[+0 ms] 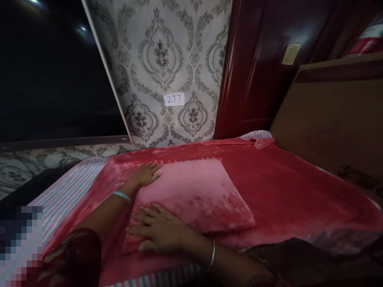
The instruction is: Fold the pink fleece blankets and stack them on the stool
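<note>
A pink and red plush cloth (194, 183), flat and folded into a rough rectangle, rests on a spread red plush blanket (287, 187). My left hand (146, 174) lies at the far left corner of the folded cloth, fingers stretched out over its edge. Nearer to me, my right hand (160, 230) presses flat on the cloth's near left part, with its fingers spread and pointing left. Neither hand grips anything. Each wrist wears a bracelet.
Striped fabric (74, 183) shows along the blanket's left side. A large dark screen (56, 75) stands at the back left, before patterned wallpaper (161, 52). A paper label (174, 99) reads 277. A big cardboard box (335, 115) borders the right side, near a dark red door (254, 71).
</note>
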The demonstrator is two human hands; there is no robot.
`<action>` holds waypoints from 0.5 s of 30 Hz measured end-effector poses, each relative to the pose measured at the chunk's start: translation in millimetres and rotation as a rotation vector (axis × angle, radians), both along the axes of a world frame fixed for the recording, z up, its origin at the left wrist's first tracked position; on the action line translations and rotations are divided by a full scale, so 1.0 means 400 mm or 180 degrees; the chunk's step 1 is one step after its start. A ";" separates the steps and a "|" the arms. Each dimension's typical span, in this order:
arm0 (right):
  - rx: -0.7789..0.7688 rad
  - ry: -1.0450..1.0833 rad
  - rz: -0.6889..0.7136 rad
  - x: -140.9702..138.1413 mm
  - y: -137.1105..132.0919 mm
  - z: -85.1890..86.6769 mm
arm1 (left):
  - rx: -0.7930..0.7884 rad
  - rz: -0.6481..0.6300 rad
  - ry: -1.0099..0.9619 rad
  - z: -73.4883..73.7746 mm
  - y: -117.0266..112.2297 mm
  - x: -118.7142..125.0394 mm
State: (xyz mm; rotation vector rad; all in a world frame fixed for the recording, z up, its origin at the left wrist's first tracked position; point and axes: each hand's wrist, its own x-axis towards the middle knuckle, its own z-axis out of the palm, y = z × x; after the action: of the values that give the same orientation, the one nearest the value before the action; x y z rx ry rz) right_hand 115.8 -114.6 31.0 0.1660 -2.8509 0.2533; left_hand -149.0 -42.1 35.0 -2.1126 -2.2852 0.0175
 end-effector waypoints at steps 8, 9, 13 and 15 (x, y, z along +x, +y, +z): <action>-0.0150 0.0371 -0.0697 0.231 0.049 0.029 | 0.0039 -0.0903 -0.0052 0.080 -0.010 0.216; -0.0208 0.0473 -0.0952 0.273 0.071 0.023 | -0.0032 -0.1129 -0.0176 0.077 0.002 0.257; -0.0132 0.0811 -0.1924 0.404 0.160 -0.031 | -0.0258 -0.1727 -0.0537 0.059 0.093 0.422; -0.0002 0.0757 -0.2211 0.436 0.189 -0.074 | -0.0281 -0.1860 -0.0551 0.048 0.151 0.487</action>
State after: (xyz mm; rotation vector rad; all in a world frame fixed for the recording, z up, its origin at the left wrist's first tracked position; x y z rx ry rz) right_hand 290.2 -39.1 1.5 -0.7291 -2.4847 0.0776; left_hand 45.7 18.4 54.1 -2.8383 -1.6704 -0.0819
